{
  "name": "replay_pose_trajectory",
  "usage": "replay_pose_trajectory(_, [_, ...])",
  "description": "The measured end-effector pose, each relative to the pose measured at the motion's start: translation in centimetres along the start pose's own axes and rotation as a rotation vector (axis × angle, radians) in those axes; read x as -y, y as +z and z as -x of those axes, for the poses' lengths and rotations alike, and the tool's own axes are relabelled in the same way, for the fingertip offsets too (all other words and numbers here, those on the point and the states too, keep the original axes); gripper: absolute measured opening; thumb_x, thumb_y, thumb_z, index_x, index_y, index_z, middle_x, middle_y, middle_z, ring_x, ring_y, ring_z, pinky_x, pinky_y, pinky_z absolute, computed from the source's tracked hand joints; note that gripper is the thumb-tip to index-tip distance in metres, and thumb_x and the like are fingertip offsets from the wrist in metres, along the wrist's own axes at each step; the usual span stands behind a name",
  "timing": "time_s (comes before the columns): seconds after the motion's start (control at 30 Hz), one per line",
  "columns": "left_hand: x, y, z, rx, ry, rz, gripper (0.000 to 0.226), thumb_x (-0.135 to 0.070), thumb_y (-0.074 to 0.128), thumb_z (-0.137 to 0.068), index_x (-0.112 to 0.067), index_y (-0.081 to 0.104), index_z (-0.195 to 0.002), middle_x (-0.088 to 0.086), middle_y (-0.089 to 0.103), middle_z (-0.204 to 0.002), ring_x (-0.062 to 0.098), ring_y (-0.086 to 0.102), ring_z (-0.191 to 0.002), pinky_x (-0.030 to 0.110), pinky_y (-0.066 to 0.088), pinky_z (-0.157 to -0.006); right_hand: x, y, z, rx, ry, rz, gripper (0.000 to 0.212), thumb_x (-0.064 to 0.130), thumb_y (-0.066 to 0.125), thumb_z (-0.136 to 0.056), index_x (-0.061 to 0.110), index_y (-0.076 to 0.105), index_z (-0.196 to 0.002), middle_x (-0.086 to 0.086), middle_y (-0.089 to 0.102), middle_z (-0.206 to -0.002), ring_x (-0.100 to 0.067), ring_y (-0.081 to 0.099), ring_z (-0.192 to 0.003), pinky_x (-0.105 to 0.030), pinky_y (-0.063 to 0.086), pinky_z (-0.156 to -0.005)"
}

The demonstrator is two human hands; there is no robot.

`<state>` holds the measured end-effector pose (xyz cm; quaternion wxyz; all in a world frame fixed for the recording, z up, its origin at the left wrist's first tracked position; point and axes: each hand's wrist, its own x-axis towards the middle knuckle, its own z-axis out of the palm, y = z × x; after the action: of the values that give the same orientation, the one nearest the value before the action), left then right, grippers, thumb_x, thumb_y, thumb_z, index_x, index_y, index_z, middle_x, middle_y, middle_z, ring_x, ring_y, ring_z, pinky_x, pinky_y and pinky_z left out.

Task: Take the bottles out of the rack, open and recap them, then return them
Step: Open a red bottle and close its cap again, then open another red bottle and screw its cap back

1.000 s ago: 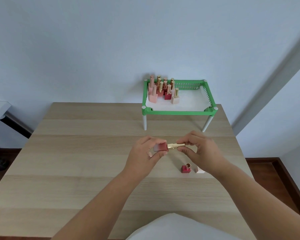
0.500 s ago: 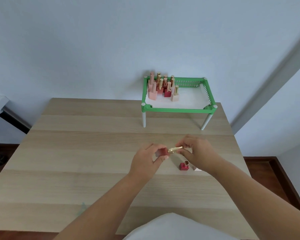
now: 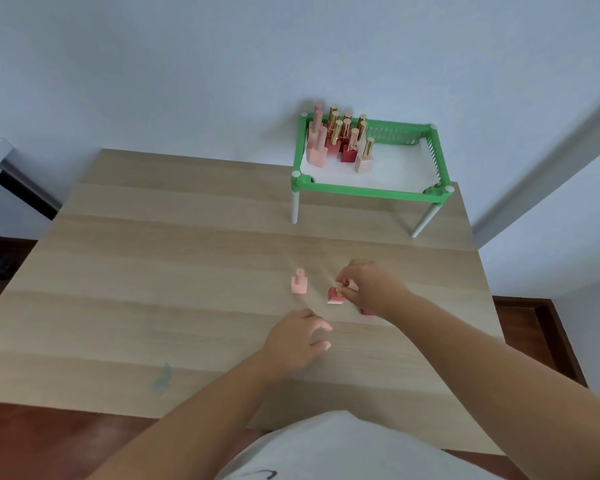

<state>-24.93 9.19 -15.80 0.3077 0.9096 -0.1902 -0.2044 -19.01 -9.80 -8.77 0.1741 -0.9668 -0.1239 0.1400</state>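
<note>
A pink-red bottle stands upright on the wooden table. My right hand pinches its gold cap from above. Just right of it, a dark red bottle shows only a corner from under that hand. A pale pink bottle with a pink cap stands alone a little to the left. My left hand hovers nearer to me with its fingers loosely curled and holds nothing. At the table's back right stands the green rack, with several capped bottles crowded into its left end.
The rack stands on pale legs against the wall, and the right part of its white floor is bare. A faint greenish mark lies on the table near its front edge. The table's right edge is close to my right arm.
My left hand has let go of the pink-red bottle and drawn back toward me. My right hand has lowered the bottle upright onto the table, still holding its cap. The view has tilted.
</note>
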Motion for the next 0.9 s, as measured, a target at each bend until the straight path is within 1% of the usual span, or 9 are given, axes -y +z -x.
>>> replay_pose_trajectory(0.2, [0.8,0.8,0.8,-0.02,-0.021,0.026,0.032,-0.039,0.062,-0.086,-0.026,0.065,-0.115,-0.005,0.057,-0.11,0.015,0.053,-0.103,0.032,0.046,-0.089,-0.1,1.7,-0.7,-0.062,-0.055,-0.022,0.025,0.025,0.061,-0.084,0.017,0.069,-0.106,-0.001,0.066,-0.094,-0.021,0.058,-0.091,-0.025,0.04,-0.074])
replay_pose_trajectory(0.27, [1.0,1.0,1.0,-0.046,-0.025,0.041,0.03,-0.037,0.063,-0.086,-0.025,0.065,-0.114,-0.005,0.056,-0.108,0.015,0.052,-0.101,0.032,0.046,-0.088,0.0,1.8,-0.7,-0.074,-0.057,-0.051,0.027,0.026,0.065,-0.082,0.02,0.068,-0.108,0.002,0.065,-0.091,-0.019,0.058,-0.09,-0.023,0.038,-0.074])
replay_pose_trajectory(0.33, [1.1,1.2,1.0,-0.064,-0.023,0.045,0.029,-0.036,0.064,-0.086,-0.025,0.066,-0.113,-0.006,0.056,-0.108,0.015,0.051,-0.102,0.031,0.045,-0.089,-0.1,1.3,-0.6,-0.047,-0.021,-0.119,0.038,0.032,0.068,-0.08,0.027,0.061,-0.117,0.009,0.06,-0.089,-0.015,0.058,-0.089,-0.023,0.041,-0.074])
replay_pose_trajectory(0.4, [1.0,1.4,0.8,-0.07,-0.016,0.045,0.029,-0.035,0.064,-0.086,-0.025,0.066,-0.113,-0.006,0.057,-0.11,0.015,0.051,-0.104,0.031,0.044,-0.092,-0.5,0.3,-0.4,-0.013,0.046,-0.222,0.057,0.033,0.073,-0.077,0.036,0.047,-0.128,0.011,0.058,-0.09,-0.012,0.058,-0.086,-0.027,0.048,-0.073])
replay_pose_trajectory(0.47, [1.0,1.6,0.5,-0.074,-0.003,0.044,0.03,-0.035,0.064,-0.086,-0.024,0.066,-0.113,-0.005,0.057,-0.111,0.015,0.052,-0.105,0.031,0.043,-0.093,-1.4,-1.0,0.1,-0.027,0.094,-0.292,0.071,0.028,0.077,-0.074,0.041,0.037,-0.132,0.011,0.058,-0.092,-0.008,0.056,-0.085,-0.025,0.047,-0.075])
replay_pose_trajectory(0.5, [0.9,1.7,0.3,-0.077,0.005,0.047,0.03,-0.035,0.065,-0.086,-0.024,0.066,-0.113,-0.005,0.057,-0.11,0.015,0.052,-0.105,0.031,0.043,-0.093,-2.1,-1.6,0.4,-0.033,0.113,-0.296,0.072,0.027,0.078,-0.073,0.041,0.038,-0.131,0.011,0.058,-0.093,-0.007,0.056,-0.086,-0.024,0.045,-0.077])
replay_pose_trajectory(0.63, [0.2,2.3,-0.7,-0.095,0.03,0.087,0.034,-0.032,0.066,-0.086,-0.021,0.065,-0.118,-0.003,0.056,-0.11,0.015,0.054,-0.101,0.027,0.043,-0.09,-4.1,-3.3,1.9,0.036,0.157,-0.161,0.048,0.035,0.08,-0.07,0.038,0.058,-0.112,0.012,0.057,-0.094,-0.011,0.055,-0.093,-0.028,0.042,-0.082])
replay_pose_trajectory(0.8, [-1.0,3.2,-2.0,-0.134,0.123,0.123,0.049,-0.028,0.07,-0.084,-0.015,0.057,-0.129,0.002,0.054,-0.12,0.016,0.054,-0.096,0.026,0.044,-0.089,-4.2,-1.7,3.5,0.107,0.127,0.101,0.04,0.055,0.069,-0.071,0.043,0.057,-0.108,0.016,0.057,-0.096,-0.012,0.045,-0.096,-0.035,0.032,-0.087])
replay_pose_trajectory(0.9, [-1.6,3.6,-2.6,-0.127,0.117,0.134,0.053,-0.03,0.069,-0.085,-0.016,0.052,-0.133,0.0,0.052,-0.123,0.015,0.055,-0.097,0.027,0.046,-0.089,-3.7,-0.5,3.8,0.073,0.137,0.225,0.024,0.051,0.061,-0.078,0.042,0.06,-0.101,0.014,0.061,-0.096,-0.016,0.048,-0.101,-0.038,0.029,-0.089])
